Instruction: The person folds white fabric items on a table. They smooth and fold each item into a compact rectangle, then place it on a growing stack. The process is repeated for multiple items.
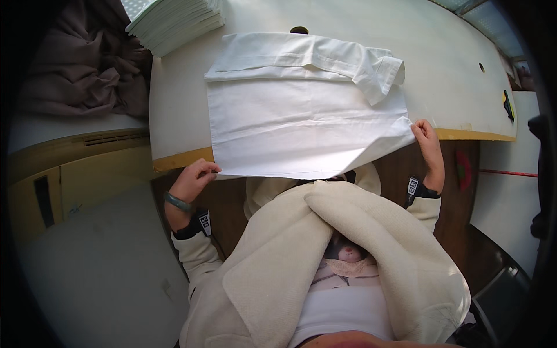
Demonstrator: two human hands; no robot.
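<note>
A white cloth [278, 117] lies spread over the front of a white table, its near edge hanging toward my lap. Along its far side the fabric is folded over, with a crumpled flap at the far right. My left hand [191, 180] pinches the near left corner between thumb and fingers. At the right, my right hand [428, 141] grips the other near corner, which is lifted and turned inward so that a slanting fold runs across the cloth. Both hands are at the table's front edge.
A stack of folded white cloth [180, 26] stands at the table's [444, 65] far left. Brown fabric [95, 74] is heaped left of it. A yellow-and-black tool [508, 105] lies near the right edge. A dark round object [299, 30] sits behind the cloth.
</note>
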